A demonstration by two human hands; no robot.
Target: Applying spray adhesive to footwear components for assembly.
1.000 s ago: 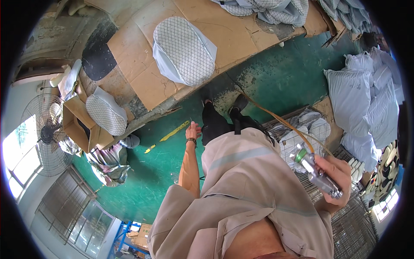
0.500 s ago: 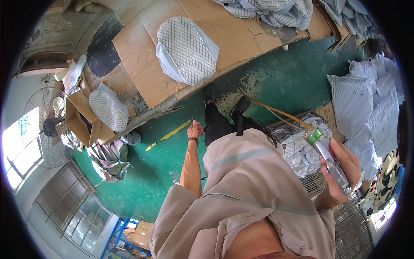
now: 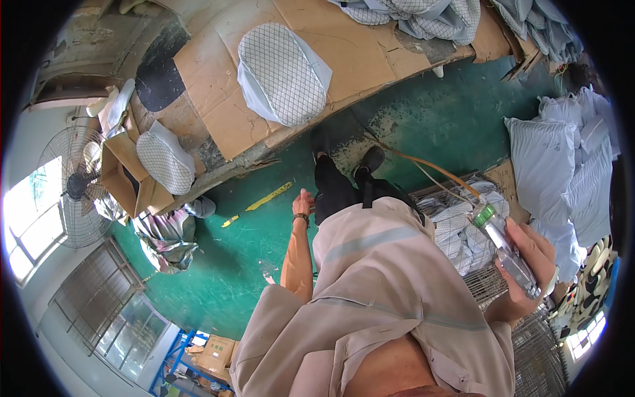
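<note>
In my right hand [image 3: 532, 258], a silver metal hand tool with a green collar [image 3: 508, 250] is gripped at waist height on the right. An orange hose [image 3: 436, 165] and a thinner pale line run to its collar end. My left hand [image 3: 303, 202] hangs low beside my left leg, fingers loosely bent and apart, and nothing shows in it. Ahead on the bench, a white quilted oval cushion [image 3: 283, 76] with grey sides lies on a flattened cardboard sheet [image 3: 357, 53], out of reach of either hand.
A second quilted cushion [image 3: 164, 159] leans by an open carton [image 3: 122, 175] at left, next to a standing fan [image 3: 76, 185]. Grey covers [image 3: 430, 20] pile at the bench's far right. White sacks [image 3: 542, 159] stack at right; a wire basket [image 3: 473, 255] with covers stands nearer.
The bench and cushion sit slightly farther up and left in view. My left hand has shifted slightly. My right hand still grips the tool.
</note>
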